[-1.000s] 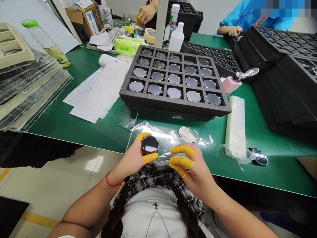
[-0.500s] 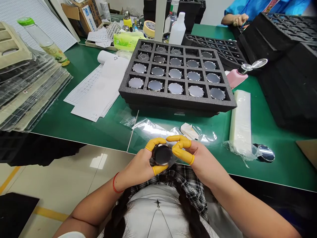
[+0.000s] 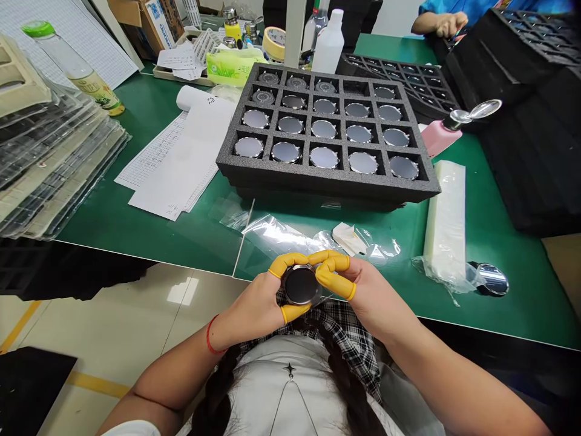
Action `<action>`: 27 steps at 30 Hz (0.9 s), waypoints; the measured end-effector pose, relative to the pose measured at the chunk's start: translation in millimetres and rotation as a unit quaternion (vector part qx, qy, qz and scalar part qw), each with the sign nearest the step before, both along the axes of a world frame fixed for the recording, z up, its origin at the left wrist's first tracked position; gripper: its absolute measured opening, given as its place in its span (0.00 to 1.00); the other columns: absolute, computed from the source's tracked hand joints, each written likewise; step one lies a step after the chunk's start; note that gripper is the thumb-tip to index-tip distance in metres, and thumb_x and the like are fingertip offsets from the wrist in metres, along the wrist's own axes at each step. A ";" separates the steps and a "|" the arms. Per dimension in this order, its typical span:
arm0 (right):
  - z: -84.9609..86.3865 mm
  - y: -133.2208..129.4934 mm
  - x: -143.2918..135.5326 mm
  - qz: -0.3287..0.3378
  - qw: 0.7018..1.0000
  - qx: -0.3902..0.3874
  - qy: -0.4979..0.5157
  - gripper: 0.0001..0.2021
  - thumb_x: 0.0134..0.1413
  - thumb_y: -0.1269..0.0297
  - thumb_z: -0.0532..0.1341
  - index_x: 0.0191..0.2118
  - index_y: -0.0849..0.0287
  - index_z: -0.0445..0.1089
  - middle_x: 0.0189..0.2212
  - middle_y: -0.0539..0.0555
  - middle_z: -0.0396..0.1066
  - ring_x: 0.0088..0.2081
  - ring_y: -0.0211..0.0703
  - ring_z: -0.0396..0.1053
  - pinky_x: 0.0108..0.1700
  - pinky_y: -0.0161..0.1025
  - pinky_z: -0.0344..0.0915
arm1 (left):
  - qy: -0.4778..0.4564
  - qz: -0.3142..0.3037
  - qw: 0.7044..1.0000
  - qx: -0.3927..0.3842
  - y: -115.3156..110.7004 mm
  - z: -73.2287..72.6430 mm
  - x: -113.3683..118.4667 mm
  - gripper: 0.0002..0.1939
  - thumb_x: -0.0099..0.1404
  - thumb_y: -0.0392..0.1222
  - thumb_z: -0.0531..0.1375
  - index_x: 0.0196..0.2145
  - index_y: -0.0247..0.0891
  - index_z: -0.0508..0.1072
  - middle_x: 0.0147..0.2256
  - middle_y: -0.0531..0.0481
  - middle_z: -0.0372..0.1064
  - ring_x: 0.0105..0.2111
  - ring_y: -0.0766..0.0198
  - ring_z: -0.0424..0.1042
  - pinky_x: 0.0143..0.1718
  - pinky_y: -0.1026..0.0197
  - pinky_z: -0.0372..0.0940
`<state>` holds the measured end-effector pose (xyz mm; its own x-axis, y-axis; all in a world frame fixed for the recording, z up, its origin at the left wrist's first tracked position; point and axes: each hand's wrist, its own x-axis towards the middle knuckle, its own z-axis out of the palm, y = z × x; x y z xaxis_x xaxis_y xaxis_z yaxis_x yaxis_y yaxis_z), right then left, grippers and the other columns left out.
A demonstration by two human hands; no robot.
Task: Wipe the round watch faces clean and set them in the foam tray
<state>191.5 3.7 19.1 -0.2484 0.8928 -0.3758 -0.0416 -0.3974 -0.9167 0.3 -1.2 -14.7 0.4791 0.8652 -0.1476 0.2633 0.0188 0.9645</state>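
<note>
My left hand (image 3: 258, 303), with yellow finger cots on thumb and forefinger, grips a round watch (image 3: 300, 284) by its rim. Its dark glass faces up, just off the table's front edge. Yellow cots also cover the fingers of my right hand (image 3: 345, 278), which are pinched together against the watch's right edge. A faint see-through sliver shows below those fingertips; what they pinch is too small to name. Beyond the hands, a black foam tray (image 3: 327, 172) holds several round watches in square compartments, most with glossy faces up.
Clear plastic film (image 3: 281, 236) and a crumpled white piece (image 3: 349, 239) lie before the tray. To the right are a wrapped white block (image 3: 447, 218), a silver round object (image 3: 494, 278) and a pink bottle (image 3: 442, 136). Papers (image 3: 181, 163) and stacked plastic trays (image 3: 59, 163) lie left. A co-worker's hand (image 3: 449, 25) shows behind.
The view has shifted slightly. The watch is turned a little more face-up between my hands, and less of the see-through sliver shows at its lower right. Both hands keep their hold.
</note>
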 end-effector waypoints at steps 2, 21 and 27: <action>0.3 0.1 -0.3 -0.001 1.000 -0.002 -0.001 0.13 0.47 0.51 0.69 0.27 0.57 0.73 0.46 0.53 0.73 0.46 0.47 0.69 0.52 0.45 0.63 | -0.001 -0.002 1.000 0.000 0.2 0.3 0.6 0.27 0.61 0.42 0.65 0.55 0.48 0.60 0.51 0.48 0.67 0.47 0.57 0.71 0.45 0.59 0.68; -3.4 -2.0 2.0 0.010 1.000 0.013 0.000 0.09 0.52 0.56 0.68 0.29 0.55 0.74 0.46 0.52 0.72 0.48 0.47 0.68 0.55 0.47 0.60 | 0.020 -0.010 1.000 0.004 0.5 2.1 -1.1 0.27 0.61 0.42 0.65 0.55 0.51 0.59 0.52 0.52 0.66 0.50 0.57 0.68 0.47 0.59 0.67; -3.8 -1.5 1.5 0.011 1.000 0.016 0.003 0.09 0.52 0.56 0.67 0.29 0.55 0.74 0.46 0.52 0.72 0.49 0.47 0.68 0.55 0.47 0.60 | 0.024 -0.014 1.000 0.007 0.4 0.6 -0.2 0.27 0.61 0.42 0.65 0.55 0.50 0.59 0.53 0.50 0.65 0.52 0.55 0.67 0.49 0.57 0.67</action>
<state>192.9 2.2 15.3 -0.2707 0.8986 -0.3453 -0.0375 -0.3682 -0.9290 0.1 -0.7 -14.2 0.4965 0.8532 -0.1600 0.3098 -0.0020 0.9508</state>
